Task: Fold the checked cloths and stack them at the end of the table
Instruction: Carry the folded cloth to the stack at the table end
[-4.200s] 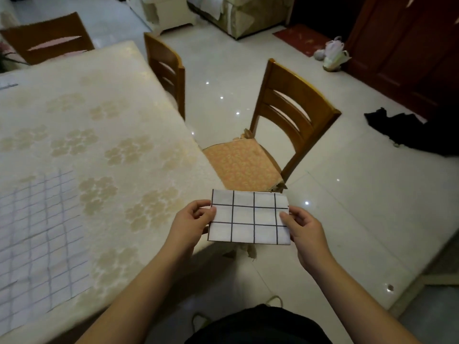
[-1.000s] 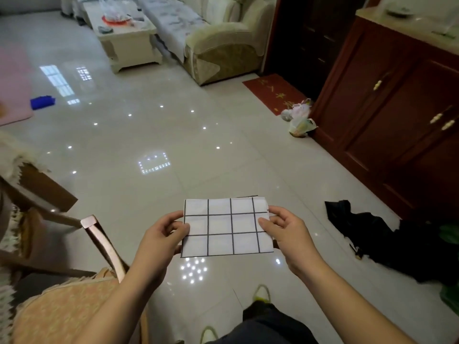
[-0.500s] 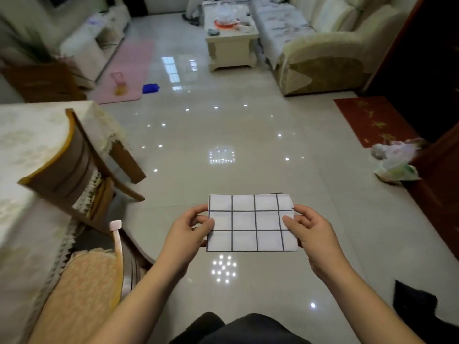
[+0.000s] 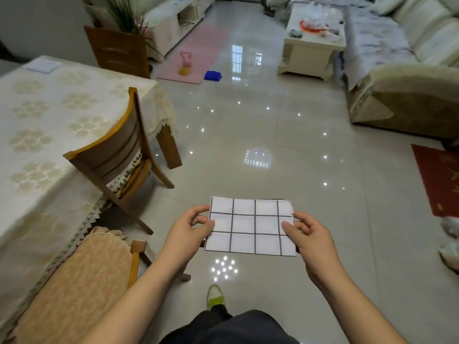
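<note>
We hold the folded checked cloth [image 4: 250, 225] flat in the air in front of us, above the shiny floor [image 4: 273, 135] and to the right of the desk [image 4: 44, 135]. It is a white rectangle with dark grid lines. Our left hand [image 4: 185, 235] pinches its left edge, the thumb on top and the fingers curled under. Our right hand [image 4: 309, 238] pinches the right edge in the same grip, the thumb lying on the upper side. The cloth touches nothing else.

The desk stands at our left under a cream tablecloth with a flower pattern and a lace border. At its far end lies a small pale stack [image 4: 42, 66]; it is too small to tell what it is made of. A wooden chair [image 4: 119, 155] is pushed against the desk side, and a second chair with an orange cushion [image 4: 74, 289] is close at our lower left. Below the cloth we see a yellow-green shoe [image 4: 215, 295] on the floor. Further away there are a pink mat [image 4: 198, 50], a low cream table [image 4: 311, 45], a sofa [image 4: 402, 70] and a red rug [image 4: 439, 180].
</note>
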### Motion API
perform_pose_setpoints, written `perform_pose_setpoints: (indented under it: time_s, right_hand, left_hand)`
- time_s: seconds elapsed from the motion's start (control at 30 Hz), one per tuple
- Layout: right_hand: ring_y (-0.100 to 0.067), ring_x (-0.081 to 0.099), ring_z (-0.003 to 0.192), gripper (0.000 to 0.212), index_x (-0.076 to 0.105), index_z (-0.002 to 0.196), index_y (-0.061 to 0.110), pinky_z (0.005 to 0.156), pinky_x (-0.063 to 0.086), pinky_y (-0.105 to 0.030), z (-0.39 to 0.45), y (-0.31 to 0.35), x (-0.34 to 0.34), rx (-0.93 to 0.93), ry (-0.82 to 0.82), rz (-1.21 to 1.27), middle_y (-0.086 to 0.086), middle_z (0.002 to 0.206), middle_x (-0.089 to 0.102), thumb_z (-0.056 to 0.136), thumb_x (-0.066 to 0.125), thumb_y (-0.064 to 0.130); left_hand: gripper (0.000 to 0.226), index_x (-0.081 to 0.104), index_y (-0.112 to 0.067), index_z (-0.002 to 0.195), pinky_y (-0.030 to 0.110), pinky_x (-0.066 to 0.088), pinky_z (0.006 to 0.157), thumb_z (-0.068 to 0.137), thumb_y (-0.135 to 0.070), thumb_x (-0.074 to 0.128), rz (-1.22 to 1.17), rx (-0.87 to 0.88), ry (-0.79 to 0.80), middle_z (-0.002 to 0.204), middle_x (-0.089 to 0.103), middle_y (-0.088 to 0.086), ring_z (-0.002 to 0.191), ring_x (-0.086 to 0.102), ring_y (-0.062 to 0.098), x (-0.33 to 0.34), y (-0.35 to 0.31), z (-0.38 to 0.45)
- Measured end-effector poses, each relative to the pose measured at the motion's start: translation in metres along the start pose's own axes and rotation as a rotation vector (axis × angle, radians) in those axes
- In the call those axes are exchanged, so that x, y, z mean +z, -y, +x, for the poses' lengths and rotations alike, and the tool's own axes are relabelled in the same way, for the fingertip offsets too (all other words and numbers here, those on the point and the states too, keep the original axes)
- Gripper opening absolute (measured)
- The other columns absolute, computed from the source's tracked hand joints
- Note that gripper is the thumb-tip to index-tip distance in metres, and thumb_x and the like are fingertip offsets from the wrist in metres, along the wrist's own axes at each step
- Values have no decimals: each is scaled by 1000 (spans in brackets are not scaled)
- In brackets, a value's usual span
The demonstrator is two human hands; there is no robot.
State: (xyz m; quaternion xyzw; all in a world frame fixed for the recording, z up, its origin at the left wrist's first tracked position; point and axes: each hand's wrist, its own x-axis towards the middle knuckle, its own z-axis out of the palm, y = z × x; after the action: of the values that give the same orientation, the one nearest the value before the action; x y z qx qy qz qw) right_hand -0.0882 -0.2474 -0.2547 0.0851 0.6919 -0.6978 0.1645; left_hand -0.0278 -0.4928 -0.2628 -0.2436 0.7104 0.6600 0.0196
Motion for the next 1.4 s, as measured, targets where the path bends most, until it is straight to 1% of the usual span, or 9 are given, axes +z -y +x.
perform_pose_setpoints:
  time_s: [0.1, 0.33, 0.47, 0.67, 0.83, 0.93, 1.03, 1.13, 1.4]
  right_hand:
    - [-7, 61, 58, 22, 65, 105, 19, 52, 47, -18, 37, 17, 27, 5, 37, -16, 7, 63, 62, 91, 64, 2]
    - [-13, 61, 66, 23, 66, 107, 18, 62, 51, -26, 119, 44, 49, 29, 71, -32, -1, 68, 56, 89, 66, 4]
    - [-8, 61, 61, 23, 65, 106, 20, 57, 49, -19, 171, 57, 36, 38, 67, -35, 6, 63, 60, 89, 66, 5]
    - [-7, 65, 65, 22, 64, 105, 24, 58, 49, -17, 273, 83, -1, 58, 103, -47, 7, 64, 62, 90, 66, 8]
    - [-13, 69, 72, 20, 67, 106, 23, 66, 52, -27, 349, 120, -28, 68, 147, -69, 3, 71, 66, 89, 67, 11]
    - [-14, 69, 73, 22, 66, 108, 20, 68, 53, -26, 389, 141, -30, 62, 177, -79, 3, 73, 68, 89, 68, 10]
    - [-18, 71, 78, 23, 66, 110, 20, 73, 54, -32, 424, 156, -20, 52, 210, -83, 1, 76, 69, 90, 67, 10]
    - [-21, 71, 81, 23, 67, 111, 21, 77, 55, -36, 457, 168, -2, 29, 255, -112, -4, 79, 69, 90, 67, 12]
    - [-17, 70, 78, 25, 67, 113, 20, 75, 55, -32, 549, 199, 84, -9, 360, -212, -2, 75, 67, 89, 68, 13]
  left_hand:
    - [34, 59, -29, 123, 37, 55, 79, 92, -15, 64, -45, -29, -28, 77, 69, -3, 78, 70, 16, -17, -5, 34]
    - [36, 59, -27, 123, 36, 54, 66, 92, -10, 64, -189, -98, -14, 93, 69, 14, 84, 69, 26, -30, -38, 114]
    - [35, 58, -25, 124, 34, 54, 64, 92, -10, 62, -173, -124, 9, 99, 68, 21, 84, 68, 25, -7, -54, 159]
    - [26, 58, -17, 119, 37, 53, 67, 94, -10, 60, -137, -170, -9, 107, 67, 24, 87, 67, 26, 48, -81, 242]
    - [26, 59, -15, 118, 36, 52, 65, 93, -8, 60, -142, -163, -64, 108, 63, 30, 84, 65, 27, 90, -125, 300]
    - [25, 60, -17, 116, 38, 53, 69, 93, -7, 60, -158, -127, -128, 106, 64, 30, 86, 66, 30, 101, -147, 327]
    - [26, 60, -18, 117, 39, 54, 76, 93, -8, 60, -175, -117, -204, 104, 66, 27, 93, 68, 32, 105, -160, 350]
    - [27, 60, -17, 118, 34, 53, 75, 93, -8, 60, -202, -120, -253, 101, 67, 25, 89, 69, 25, 97, -167, 375]
    - [29, 59, -15, 121, 40, 51, 83, 93, -8, 60, -303, -141, -334, 104, 70, 21, 93, 67, 27, 39, -172, 464]
